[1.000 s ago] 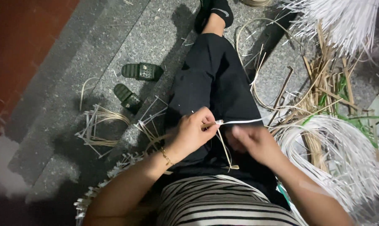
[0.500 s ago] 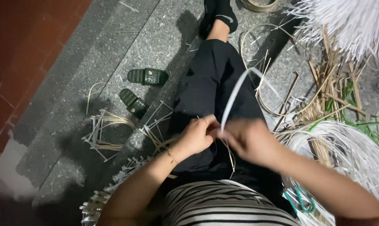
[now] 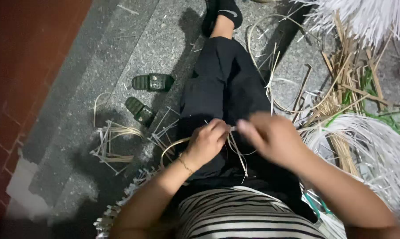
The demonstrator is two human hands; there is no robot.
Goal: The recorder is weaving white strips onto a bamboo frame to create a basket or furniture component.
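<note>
Since half a second ago, both hands have been drawn closer together over the lap, and the pale strip that arched upward between them is no longer raised.

Largest in view, the grey speckled stone floor (image 3: 133, 40) is bordered at its left edge by red brick paving (image 3: 27, 66). Along the floor's right edge, a large heap of white cane strips (image 3: 377, 150) is spread beside a pile of tan split bamboo sticks (image 3: 341, 79). An outstretched leg in black trousers (image 3: 217, 84) is laid toward the top edge. Near the leg's left side, a pair of dark green rubber sandals (image 3: 149, 88) is set, and a small bundle of pale offcuts (image 3: 111, 141) is scattered below them.

At the lap, the left hand (image 3: 207, 140) is curled shut, with thin pale cane strands (image 3: 235, 148) pinched at its fingertips; a slim bracelet (image 3: 185, 164) is worn at its wrist. The right hand (image 3: 270, 137) is blurred by motion; it appears closed on the same strands, though its exact grip cannot be told.

A slip is judged possible: if the strands are pulled too sharply, they could be snapped or drawn out of the pinch. The loose ends hanging below could also be tangled.
</note>
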